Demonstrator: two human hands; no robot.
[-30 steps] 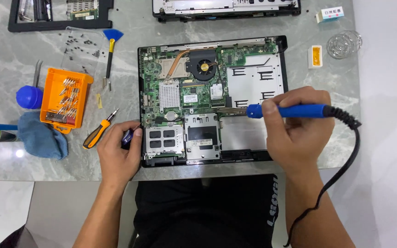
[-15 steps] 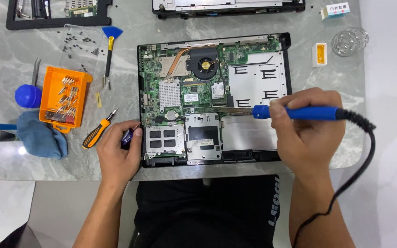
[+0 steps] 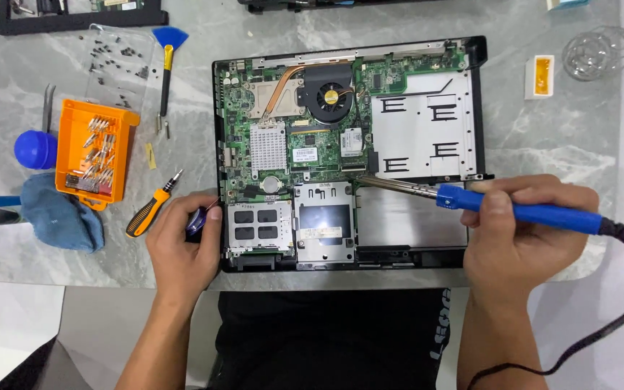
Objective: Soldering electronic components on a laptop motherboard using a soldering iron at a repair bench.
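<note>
The opened laptop (image 3: 348, 155) lay bottom-up on the grey marble worktop (image 3: 529, 137), mainboard, fan & heat pipe all exposed. Right hand (image 3: 521, 235) had its grip clenched round the blue soldering iron (image 3: 521, 211), metal tip reaching left to the laptop's middle, at or just above the board edge by a small connector; can't tell if it actually touched. The iron's black cord (image 3: 615, 318) trailed off the worktop's front-right corner. Left hand (image 3: 182, 242) lay at the laptop's front-left corner, grip curled over a small dark blue object (image 3: 196, 220), prob. a tool handle, too hidden to say.

Left of the laptop: orange-black screwdriver (image 3: 152, 208), orange bit tray (image 3: 94, 152), blue cloth (image 3: 63, 217), loose screws (image 3: 113, 61) near the top.

Risks, as judged: the tip sat close to plastic connectors & small parts, so a slip or a long dwell could've melted or lifted sth. The hanging cord could've snagged on the worktop edge and yanked the iron across the board. The left hand sat near enough that a skid leftwards might've burnt it.
</note>
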